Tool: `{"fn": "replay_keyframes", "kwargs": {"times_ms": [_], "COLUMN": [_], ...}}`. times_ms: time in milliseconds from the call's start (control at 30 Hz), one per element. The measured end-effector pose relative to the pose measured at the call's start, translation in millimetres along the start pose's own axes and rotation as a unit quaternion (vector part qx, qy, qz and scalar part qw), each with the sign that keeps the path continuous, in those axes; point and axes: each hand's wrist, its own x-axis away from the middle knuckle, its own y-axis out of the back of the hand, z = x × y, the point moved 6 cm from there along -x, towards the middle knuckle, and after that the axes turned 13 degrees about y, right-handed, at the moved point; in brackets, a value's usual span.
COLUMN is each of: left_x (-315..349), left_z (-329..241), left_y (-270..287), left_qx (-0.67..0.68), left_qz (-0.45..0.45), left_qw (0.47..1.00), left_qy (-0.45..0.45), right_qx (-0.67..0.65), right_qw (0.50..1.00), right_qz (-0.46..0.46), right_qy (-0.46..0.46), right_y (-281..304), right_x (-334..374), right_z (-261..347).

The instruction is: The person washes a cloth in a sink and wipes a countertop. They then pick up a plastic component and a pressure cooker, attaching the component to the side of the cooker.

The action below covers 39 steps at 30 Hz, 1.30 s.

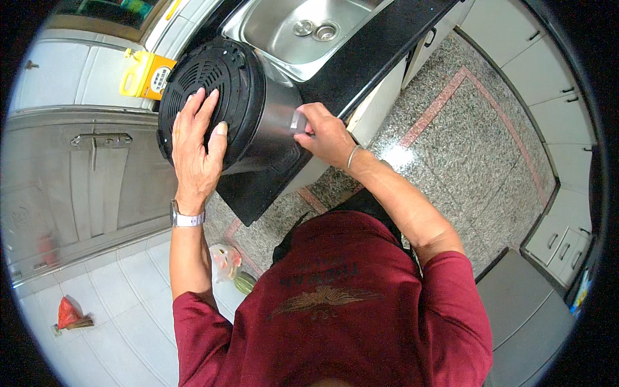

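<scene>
A silver, barrel-shaped appliance (274,113), like a rice cooker, lies tipped on its side on the black counter. Its round black base (238,84), with curved vent slots, faces left. My left hand (196,145) rests on that base, fingers spread over the slots. At the silver side, my right hand (325,135) pinches a small grey piece (297,122) between thumb and fingers. Whether this piece is loose or part of the appliance, I cannot tell.
A steel sink (287,29) is set into the black counter (387,39) beyond the appliance. A yellow jug (140,74) stands behind it at the left. White cabinets (548,90) line the right side, and a plastic bag (224,261) lies low beside me.
</scene>
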Motion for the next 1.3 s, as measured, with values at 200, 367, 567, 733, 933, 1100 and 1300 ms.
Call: {"fn": "replay_keyframes", "kwargs": {"times_ms": [200, 367, 567, 733, 933, 1100, 1300], "left_x": [-2.1, -0.9, -0.3, -0.5, -0.4, 0.1, 1.3], "left_z": [-1.1, -0.9, -0.9, -2.1, -1.8, 0.4, 1.9], "left_y": [-0.3, -0.1, 0.2, 0.4, 0.5, 0.0, 0.6], "left_qx": [0.009, 0.001, 0.001, 0.004, -0.001, -0.001, -0.011], "left_qz": [0.006, -0.003, -0.006, -0.007, -0.009, -0.017, -0.022], "left_qw": [1.0, 1.0, 1.0, 1.0, 1.0, 1.0, 1.0], "left_qy": [0.003, -0.002, -0.001, -0.003, -0.004, -0.002, 0.001], "right_qx": [0.008, -0.101, -0.156, -0.239, -0.24, -0.223, -0.196], "right_qw": [0.999, 0.987, 0.964, 0.948, 0.951, 0.952, 0.956], "right_qz": [0.03, -0.025, -0.055, -0.067, -0.046, -0.016, 0.012], "right_qy": [0.009, -0.121, -0.208, -0.199, -0.187, -0.208, -0.217], "right_y": [3.7, 23.2, 33.1, 16.1, 9.5, 9.6, 15.1], "right_x": [-0.7, 16.5, 23.4, 28.0, 28.2, 30.7, 26.3], "right_z": [-4.2, -25.0, -23.8, -30.8, -33.9, -38.0, -26.1]}}
